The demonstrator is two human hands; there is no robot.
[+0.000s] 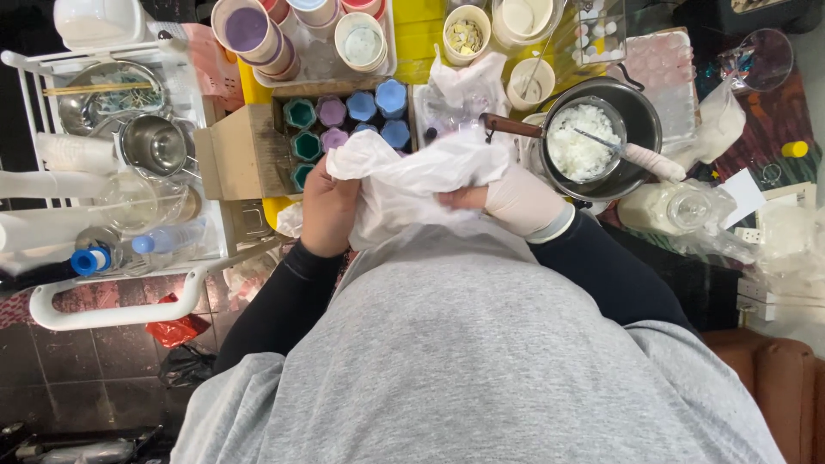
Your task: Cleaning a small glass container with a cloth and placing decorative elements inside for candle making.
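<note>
Both hands, the bare left hand (329, 210) and the gloved right hand (520, 202), grip a white plastic bag (412, 185), maybe to pull it open, near the pot (640, 116).

Even overhead light is brightening the worktop (412, 34), glaring off the steel bowl (155, 144) left of it; the floor below is lying dim, edges bending slightly.

I see a thin, crinkled white plastic bag (412, 185), slightly glossy, bunched between my bare left hand (329, 210) and my right hand (520, 202) in a smooth matt latex glove. The pot (640, 116) looks dark, dull metal with a wooden handle; the cardboard box (241, 155) is matt brown.
</note>
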